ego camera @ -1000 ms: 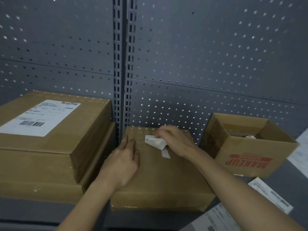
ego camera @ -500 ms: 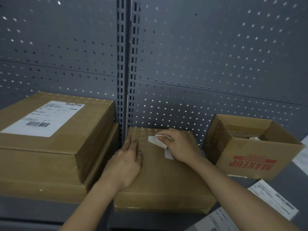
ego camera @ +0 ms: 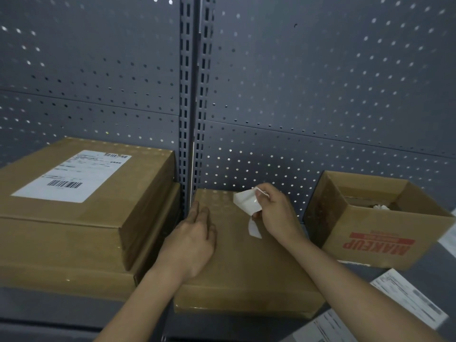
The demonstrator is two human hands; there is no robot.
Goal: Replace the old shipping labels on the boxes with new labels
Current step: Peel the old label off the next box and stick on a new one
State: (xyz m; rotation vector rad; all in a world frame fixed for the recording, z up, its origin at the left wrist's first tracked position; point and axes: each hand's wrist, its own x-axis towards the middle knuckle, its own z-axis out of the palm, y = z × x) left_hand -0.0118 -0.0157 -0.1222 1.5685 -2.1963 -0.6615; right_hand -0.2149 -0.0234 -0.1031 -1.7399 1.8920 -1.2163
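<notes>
Left of frame: two closed stacked boxes [ego camera: 74, 230] on the grey shelf [ego camera: 49, 309]; a white printed label [ego camera: 71, 176] with barcodes lies flat on the upper one. Behind: grey perforated back panel [ego camera: 320, 82]; a slotted upright post [ego camera: 195, 95] runs down centre frame.

Centre: flat brown box [ego camera: 246, 272], top bare cardboard; left hand [ego camera: 192, 240] lies palm down on its left part, fingers straight and together. Just right, right hand [ego camera: 276, 213] is raised over the box's far edge, thumb and fingers pinching the old label [ego camera: 246, 202]; it is white, crumpled and curled, with a narrow strip hanging toward the box top; contact with the cardboard cannot be told.

Right of frame: open carton [ego camera: 377, 233], MAKEUP printed in red and upside down, something white inside. Lower right: printed label sheets [ego camera: 409, 297] flat on the shelf, near the flat box's near right corner.
</notes>
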